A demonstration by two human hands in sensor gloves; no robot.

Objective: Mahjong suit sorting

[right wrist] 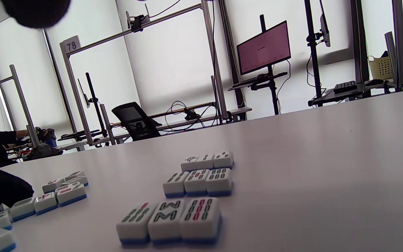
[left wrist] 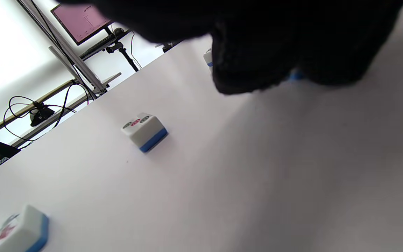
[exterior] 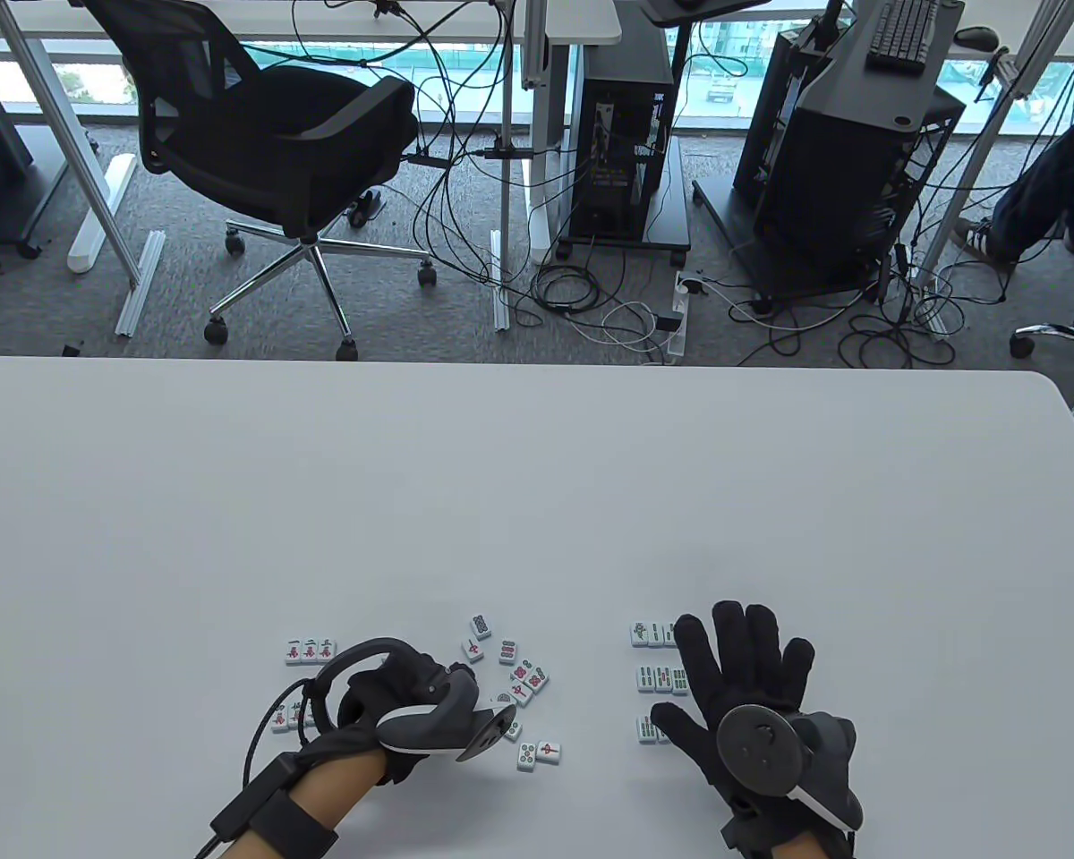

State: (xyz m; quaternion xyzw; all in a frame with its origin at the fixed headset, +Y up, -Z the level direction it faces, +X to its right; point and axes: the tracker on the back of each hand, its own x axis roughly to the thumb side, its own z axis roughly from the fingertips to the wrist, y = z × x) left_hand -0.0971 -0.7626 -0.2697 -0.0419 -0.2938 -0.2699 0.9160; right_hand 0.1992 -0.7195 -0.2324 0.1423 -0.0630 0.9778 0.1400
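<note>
Small white mahjong tiles with blue backs lie face up near the table's front edge. My left hand (exterior: 394, 684) curls down over the loose middle cluster (exterior: 519, 676); a blue tile edge (left wrist: 294, 75) shows between its fingertips (left wrist: 243, 66). A row of character tiles (exterior: 310, 650) lies to its left, and another row (exterior: 282, 716) is partly hidden by it. My right hand (exterior: 738, 667) is flat with fingers spread, partly covering three rows of bamboo tiles (exterior: 660, 678). These rows (right wrist: 197, 182) are three tiles wide.
A circle tile (left wrist: 145, 131) lies alone and a red character tile (left wrist: 19, 232) sits near the camera. Two tiles (exterior: 538, 754) lie side by side at the front. Behind the table edge (exterior: 537, 365) are an office chair (exterior: 268, 152), cables and computer stands.
</note>
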